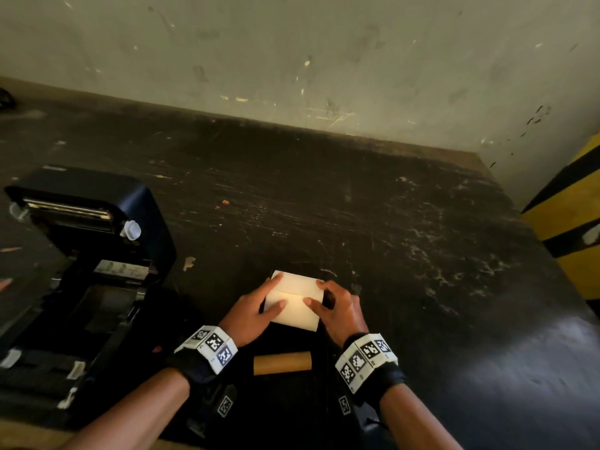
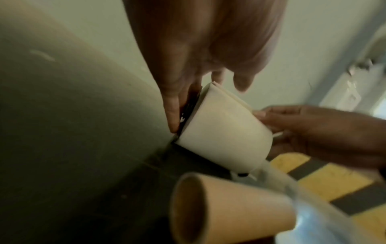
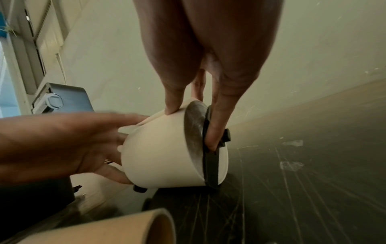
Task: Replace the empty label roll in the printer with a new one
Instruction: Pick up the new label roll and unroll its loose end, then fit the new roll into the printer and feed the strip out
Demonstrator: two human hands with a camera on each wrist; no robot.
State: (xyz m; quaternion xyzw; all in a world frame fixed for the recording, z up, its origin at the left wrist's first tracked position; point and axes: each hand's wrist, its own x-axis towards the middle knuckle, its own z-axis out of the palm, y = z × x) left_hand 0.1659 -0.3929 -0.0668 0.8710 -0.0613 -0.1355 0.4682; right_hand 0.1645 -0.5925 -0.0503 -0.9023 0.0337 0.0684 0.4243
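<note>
Head view, L to R: black label printer [image 1: 87,254] sits at the far left of the dark scratched counter [image 1: 357,206] w/ its lid flipped up, roll bay showing. Left hand [image 1: 251,315] next, fingers curled round the left end of the new white label roll [image 1: 293,300], which lies on its side mid-counter, well apart from the printer. Brown empty cardboard core [image 1: 281,362] lies just in front of it, nearer the person, between the wrists. Right hand [image 1: 337,308] pinches the roll's right end, one finger pressed on a black holder piece [image 3: 211,165] there. Yellow/black striped post [image 1: 571,228] at far right.
</note>
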